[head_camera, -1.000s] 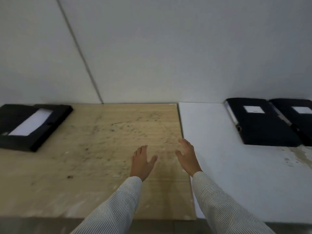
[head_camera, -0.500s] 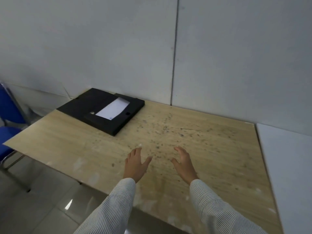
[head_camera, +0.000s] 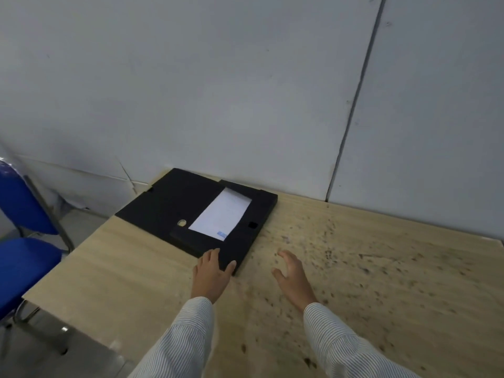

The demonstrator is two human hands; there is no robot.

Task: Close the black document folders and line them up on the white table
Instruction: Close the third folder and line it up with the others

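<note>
A black document folder (head_camera: 174, 205) lies open at the back left corner of the wooden table (head_camera: 368, 268), against the wall, with a white sheet (head_camera: 219, 215) showing inside. My left hand (head_camera: 211, 276) is open, its fingertips and thumb resting on the folder's near corner. To its right, my right hand (head_camera: 293, 276) hovers over the bare wood with fingers spread, a short way from the folder and holding nothing. The white table and the other folders are out of view.
A blue chair (head_camera: 24, 257) with a metal frame stands left of the table. The grey wall (head_camera: 245, 91) runs right behind the folder. The table's left edge lies close to the folder, with floor below.
The view has swung left, so the white table and its two folders have left the frame. Both hands moved toward the open folder, and my left hand now touches its near corner.
</note>
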